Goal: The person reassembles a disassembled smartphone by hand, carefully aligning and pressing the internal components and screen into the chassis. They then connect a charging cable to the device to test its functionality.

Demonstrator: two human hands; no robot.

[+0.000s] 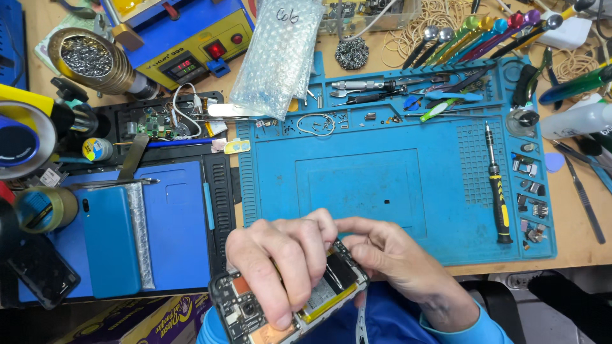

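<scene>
Near the bottom edge of the head view, my left hand [280, 261] grips an opened smartphone [248, 312] with its back cover off; the circuit board, camera and battery show. My right hand [389, 255] holds the phone's other end, fingertips pressing at the battery area next to the left fingers. The phone is tilted, held above the front edge of the blue repair mat [382, 178]. Both sleeves are blue.
A black-and-yellow screwdriver [497, 191] lies on the mat's right side, small parts in its trays. A blue phone back cover [111, 239] rests on a blue pad at left. A bubble-wrap bag [277, 57], a blue-and-yellow machine [185, 38], tape rolls, tweezers and pry tools crowd the back.
</scene>
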